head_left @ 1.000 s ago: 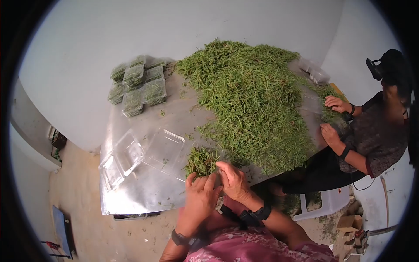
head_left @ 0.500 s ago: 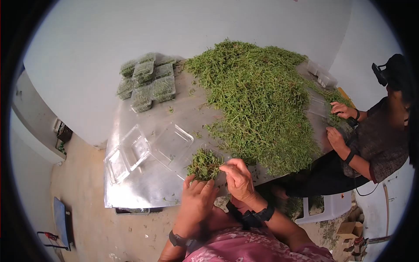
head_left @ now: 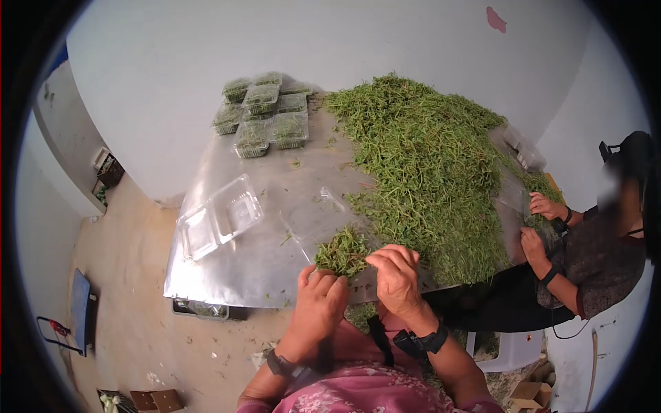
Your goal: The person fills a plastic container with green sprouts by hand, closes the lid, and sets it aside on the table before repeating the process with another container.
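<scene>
A clear plastic clamshell box lies open at the table's near side, its lid spread flat toward the back left. Leafy green sprigs are heaped in its near half and hide most of that half. My left hand is curled at the near edge of the heap, fingers side by side, gripping the box's rim. At the heap's right side my right hand is closed in a pinch, with thin stems at its fingertips.
A big pile of greens covers the table's right half. Filled clamshell boxes are stacked at the back left; an open box lies nearer. At the right, a co-worker's hands work by the metal table.
The view has shifted, so the table and pile appear moved. My hands stay at the heap in the box, the right one still pinching at its side.
</scene>
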Demonstrator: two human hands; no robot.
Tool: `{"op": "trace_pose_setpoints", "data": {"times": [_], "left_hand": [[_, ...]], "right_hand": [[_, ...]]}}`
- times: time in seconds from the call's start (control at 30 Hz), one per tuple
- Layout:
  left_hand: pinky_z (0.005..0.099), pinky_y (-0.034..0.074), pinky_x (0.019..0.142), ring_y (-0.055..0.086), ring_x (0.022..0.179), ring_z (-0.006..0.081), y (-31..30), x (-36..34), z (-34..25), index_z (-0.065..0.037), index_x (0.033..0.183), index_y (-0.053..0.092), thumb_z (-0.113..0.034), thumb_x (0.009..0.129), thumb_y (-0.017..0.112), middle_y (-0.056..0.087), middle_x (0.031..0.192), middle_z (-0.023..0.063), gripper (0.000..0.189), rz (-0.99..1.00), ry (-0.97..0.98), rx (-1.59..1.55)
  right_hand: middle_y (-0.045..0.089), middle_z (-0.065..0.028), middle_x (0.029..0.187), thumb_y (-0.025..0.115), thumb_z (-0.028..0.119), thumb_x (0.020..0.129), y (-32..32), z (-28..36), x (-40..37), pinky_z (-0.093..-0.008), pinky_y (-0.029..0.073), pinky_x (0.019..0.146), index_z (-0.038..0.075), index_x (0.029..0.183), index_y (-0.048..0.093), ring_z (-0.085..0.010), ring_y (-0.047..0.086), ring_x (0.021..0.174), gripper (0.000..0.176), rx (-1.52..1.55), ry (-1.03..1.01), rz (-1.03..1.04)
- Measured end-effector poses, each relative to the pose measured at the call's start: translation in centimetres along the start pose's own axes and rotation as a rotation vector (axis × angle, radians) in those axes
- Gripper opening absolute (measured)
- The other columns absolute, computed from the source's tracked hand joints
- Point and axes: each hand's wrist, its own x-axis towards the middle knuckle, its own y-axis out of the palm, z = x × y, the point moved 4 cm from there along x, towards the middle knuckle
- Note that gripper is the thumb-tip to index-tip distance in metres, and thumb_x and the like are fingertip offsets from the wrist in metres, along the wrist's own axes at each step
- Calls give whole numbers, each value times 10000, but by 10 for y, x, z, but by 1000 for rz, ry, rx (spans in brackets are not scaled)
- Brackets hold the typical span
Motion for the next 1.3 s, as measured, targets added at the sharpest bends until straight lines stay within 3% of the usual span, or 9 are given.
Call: {"op": "trace_pose_setpoints", "data": {"times": [0.17,0.27,0.37,0.47,0.67,0.87,0.97,1.07,1.3], "left_hand": [[475,396,976,579,929,250,-3,-3,-1,-43,989,627,-80,728,739,588,872,65,286,17,14,-33],[472,405,967,579,912,251,-5,-7,0,-44,983,628,-79,728,744,586,864,65,282,18,25,-52],[468,413,958,580,904,252,-5,-9,3,-46,981,628,-84,731,747,585,858,66,280,-2,36,-66],[465,416,953,581,902,253,-5,-8,3,-46,982,627,-89,733,750,584,856,67,282,-15,33,-72],[465,414,952,579,917,257,-4,-10,4,-42,991,624,-88,738,746,584,871,69,285,-25,38,-78],[463,420,941,571,960,280,-7,-12,4,-30,1031,612,-81,736,741,585,948,96,326,-63,57,-84],[473,422,942,552,1033,316,-9,-14,3,-30,1106,595,-90,724,751,571,1060,126,417,-101,54,-93],[491,412,959,511,1133,354,-12,-17,0,-36,1189,573,-114,719,762,543,1190,153,513,-140,21,-75],[551,272,1085,389,1321,393,-16,-1,-1,-43,1269,549,-253,765,756,511,1337,153,583,19,-70,-3]], "right_hand": [[587,-48,1003,558,-24,786,-1,7,38,-381,394,837,121,1113,674,-246,560,957,376,72,-114,286],[562,-64,1035,551,48,827,16,6,41,-373,395,833,134,1092,676,-245,554,971,305,-39,-231,510],[537,-80,1067,539,109,854,29,3,41,-374,399,832,117,1015,671,-254,549,992,208,-90,-307,607],[574,-105,1101,615,-1,766,31,-2,46,-398,455,869,103,1018,672,-297,577,1018,278,5,-292,600],[624,-141,1028,603,-17,792,16,1,61,-417,508,785,23,961,637,-346,614,912,177,213,-252,412],[619,-159,891,582,10,839,-3,9,71,-443,508,724,10,975,610,-372,625,819,140,122,27,426],[619,-170,856,608,20,828,-2,20,68,-477,500,691,16,940,599,-397,622,803,113,4,-69,455],[613,-174,861,623,41,834,11,18,56,-476,500,710,12,938,600,-402,619,817,111,12,-88,652],[588,-169,1042,591,29,835,4,16,67,-450,490,809,-9,1108,594,-389,589,964,276,75,14,666]]}}
